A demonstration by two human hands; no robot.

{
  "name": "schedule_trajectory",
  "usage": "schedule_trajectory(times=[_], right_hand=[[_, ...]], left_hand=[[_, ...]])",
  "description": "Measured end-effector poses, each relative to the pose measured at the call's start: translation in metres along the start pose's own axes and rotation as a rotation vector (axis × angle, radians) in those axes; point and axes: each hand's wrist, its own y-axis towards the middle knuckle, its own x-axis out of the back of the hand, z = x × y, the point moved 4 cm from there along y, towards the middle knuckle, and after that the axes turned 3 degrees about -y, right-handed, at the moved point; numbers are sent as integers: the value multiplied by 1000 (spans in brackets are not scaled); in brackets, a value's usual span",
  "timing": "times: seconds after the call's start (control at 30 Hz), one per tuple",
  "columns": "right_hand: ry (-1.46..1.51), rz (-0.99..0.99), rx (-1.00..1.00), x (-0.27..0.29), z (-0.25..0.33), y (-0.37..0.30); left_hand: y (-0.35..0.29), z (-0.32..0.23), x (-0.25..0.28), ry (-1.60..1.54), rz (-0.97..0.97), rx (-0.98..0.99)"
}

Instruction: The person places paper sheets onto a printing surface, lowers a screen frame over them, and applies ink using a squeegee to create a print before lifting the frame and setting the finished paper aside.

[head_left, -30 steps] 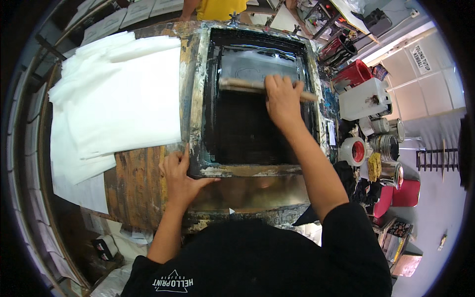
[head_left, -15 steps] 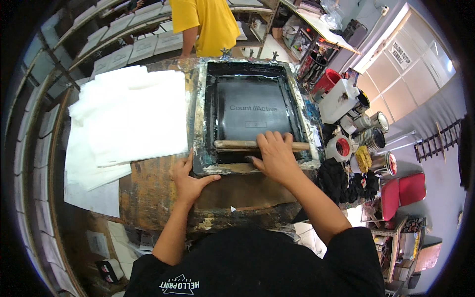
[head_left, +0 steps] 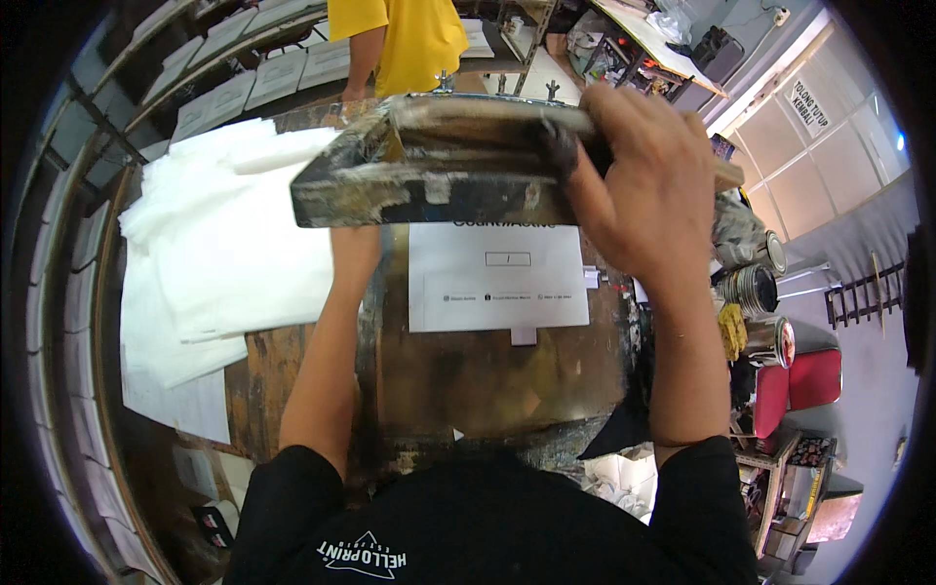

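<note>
A screen-printing frame (head_left: 439, 200) is tilted up, its paint-crusted near edge raised off the table and its far side near the hinge clamps. My right hand (head_left: 648, 175) is closed around the wooden squeegee (head_left: 728, 175) over the frame's raised edge; its thumb is stained dark. Behind the frame's left part, my left hand (head_left: 355, 246) shows only at the wrist, its fingers hidden. Below the frame lies a white sheet (head_left: 439, 283) with dark print, its top part covered by the frame. A small tab (head_left: 524, 336) touches the sheet's near edge.
Left on the worn table (head_left: 268, 390) spreads a loose pile of white sheets (head_left: 234, 234). Cans (head_left: 772, 341) and a yellow rag (head_left: 732, 333) crowd the right side. Beyond the table stands a person in a yellow shirt (head_left: 414, 44), beside racks of sheets (head_left: 278, 78).
The frame has swung up from the table, uncovering the printed sheet. My right hand has risen with the squeegee toward the far right. My left hand has moved from the near corner to behind the frame.
</note>
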Motion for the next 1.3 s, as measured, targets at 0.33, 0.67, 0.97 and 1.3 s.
schedule_trajectory(times=[0.33, 0.67, 0.97, 1.3], right_hand=[[204, 97, -259, 20, -6, 77], [67, -18, -33, 5, -12, 58], [24, -19, -39, 6, -6, 27], [-14, 54, -66, 8, -5, 24]], left_hand=[[97, 70, -125, 493, 155, -496], [32, 73, 109, 45, -2, 152], [23, 125, 377, 635, -568, 363], [-93, 42, 106, 1113, 272, -275]])
